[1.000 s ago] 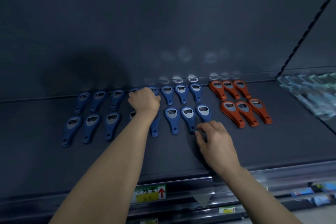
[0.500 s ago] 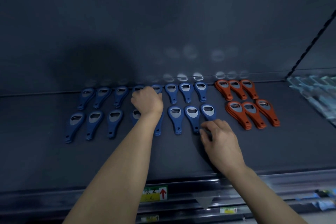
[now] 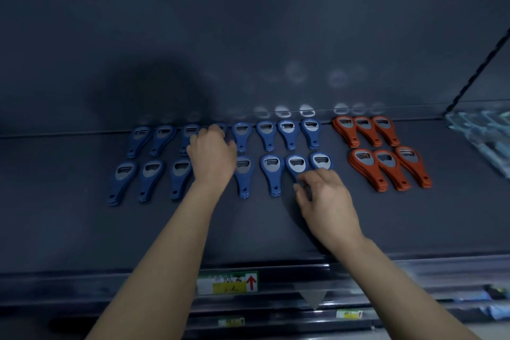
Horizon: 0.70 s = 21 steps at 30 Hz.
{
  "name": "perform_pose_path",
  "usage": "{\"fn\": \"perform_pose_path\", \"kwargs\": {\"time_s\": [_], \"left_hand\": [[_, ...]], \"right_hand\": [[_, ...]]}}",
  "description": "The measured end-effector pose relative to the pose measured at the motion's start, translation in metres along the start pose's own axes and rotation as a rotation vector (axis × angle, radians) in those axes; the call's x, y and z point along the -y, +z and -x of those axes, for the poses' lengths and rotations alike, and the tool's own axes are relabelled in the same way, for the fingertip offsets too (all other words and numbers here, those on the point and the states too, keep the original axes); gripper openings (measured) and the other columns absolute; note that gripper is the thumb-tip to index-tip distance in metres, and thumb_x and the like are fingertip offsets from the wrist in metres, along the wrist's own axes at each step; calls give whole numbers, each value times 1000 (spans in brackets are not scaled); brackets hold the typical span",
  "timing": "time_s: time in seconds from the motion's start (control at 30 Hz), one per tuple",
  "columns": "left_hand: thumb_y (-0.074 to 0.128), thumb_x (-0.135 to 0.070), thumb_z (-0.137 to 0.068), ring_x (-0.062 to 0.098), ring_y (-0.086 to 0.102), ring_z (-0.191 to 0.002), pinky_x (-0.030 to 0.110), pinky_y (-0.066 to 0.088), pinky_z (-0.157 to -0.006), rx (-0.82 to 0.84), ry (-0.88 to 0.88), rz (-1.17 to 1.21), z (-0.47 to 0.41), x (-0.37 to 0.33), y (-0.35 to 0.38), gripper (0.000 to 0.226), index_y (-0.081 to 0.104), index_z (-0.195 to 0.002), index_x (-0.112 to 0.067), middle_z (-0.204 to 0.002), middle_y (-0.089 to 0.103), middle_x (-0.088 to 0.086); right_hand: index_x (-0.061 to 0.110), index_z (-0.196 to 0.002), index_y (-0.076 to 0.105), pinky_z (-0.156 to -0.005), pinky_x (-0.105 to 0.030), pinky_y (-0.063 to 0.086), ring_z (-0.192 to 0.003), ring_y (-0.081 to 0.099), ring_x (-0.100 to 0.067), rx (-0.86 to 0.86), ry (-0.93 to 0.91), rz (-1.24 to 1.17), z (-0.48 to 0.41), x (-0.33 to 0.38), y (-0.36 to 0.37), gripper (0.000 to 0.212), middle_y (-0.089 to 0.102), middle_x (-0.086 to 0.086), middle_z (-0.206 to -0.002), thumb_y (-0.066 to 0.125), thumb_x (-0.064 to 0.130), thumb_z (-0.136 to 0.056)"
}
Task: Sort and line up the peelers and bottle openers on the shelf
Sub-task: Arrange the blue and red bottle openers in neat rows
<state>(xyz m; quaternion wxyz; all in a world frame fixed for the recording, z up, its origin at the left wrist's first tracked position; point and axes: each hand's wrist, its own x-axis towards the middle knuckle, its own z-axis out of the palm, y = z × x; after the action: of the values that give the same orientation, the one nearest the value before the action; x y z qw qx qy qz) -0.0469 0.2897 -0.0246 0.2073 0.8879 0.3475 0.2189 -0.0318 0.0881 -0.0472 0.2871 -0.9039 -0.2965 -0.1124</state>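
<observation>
Blue bottle openers [image 3: 271, 174] lie in two rows across the dark shelf [image 3: 69, 229], heads toward the back. To their right, small stacks of orange bottle openers [image 3: 386, 168] form two rows of three. My left hand [image 3: 212, 157] rests palm down over the blue openers in the middle of the rows, covering them; whether it grips one is hidden. My right hand [image 3: 325, 196] has its fingertips curled on the handles of the two rightmost front-row blue openers [image 3: 296, 165].
Clear-packed pale items [image 3: 483, 141], blurred, lie at the right end of the shelf. A dark back panel rises behind the rows. Along the front edge runs a price rail with a yellow-green label [image 3: 227, 283]. A lower shelf shows below.
My left hand has slid a little to the left along the blue rows. My right hand stays at the rightmost front blue openers. The view has shifted slightly.
</observation>
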Motion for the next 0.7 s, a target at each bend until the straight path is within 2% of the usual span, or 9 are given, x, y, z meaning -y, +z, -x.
{"fn": "perform_pose_path", "kwargs": {"time_s": [0.17, 0.37, 0.57, 0.7], "left_hand": [[58, -23, -90, 30, 47, -105, 38, 37, -87, 30, 32, -71, 45, 23, -19, 29, 58, -113, -6, -113, 54, 15], [57, -29, -90, 29, 40, -112, 39, 36, -91, 62, -6, -163, 85, 37, -21, 40, 51, -123, -8, -122, 47, 13], [58, -14, -90, 27, 42, -111, 31, 36, -88, 57, 5, 5, 90, 46, -20, 33, 52, -122, -8, -119, 47, 13], [56, -7, -91, 28, 49, -107, 32, 41, -85, 52, 100, 63, 88, 46, -15, 29, 57, -120, -5, -117, 52, 14]], "right_hand": [[5, -110, 59, -76, -33, 41, -101, 51, -29, 94, -24, 125, -7, 23, 14, 29, 59, -12, -102, 54, 28, -93], [7, -111, 54, -79, -31, 40, -102, 49, -26, 146, -5, 230, -3, 34, 27, 30, 58, -10, -106, 49, 31, -95], [7, -107, 51, -81, -30, 39, -102, 49, -25, 184, 24, 265, -2, 39, 35, 16, 58, -10, -107, 44, 16, -96], [6, -109, 51, -82, -30, 39, -104, 47, -26, 196, 41, 260, -2, 42, 36, 22, 56, -11, -108, 43, 23, -98]]}}
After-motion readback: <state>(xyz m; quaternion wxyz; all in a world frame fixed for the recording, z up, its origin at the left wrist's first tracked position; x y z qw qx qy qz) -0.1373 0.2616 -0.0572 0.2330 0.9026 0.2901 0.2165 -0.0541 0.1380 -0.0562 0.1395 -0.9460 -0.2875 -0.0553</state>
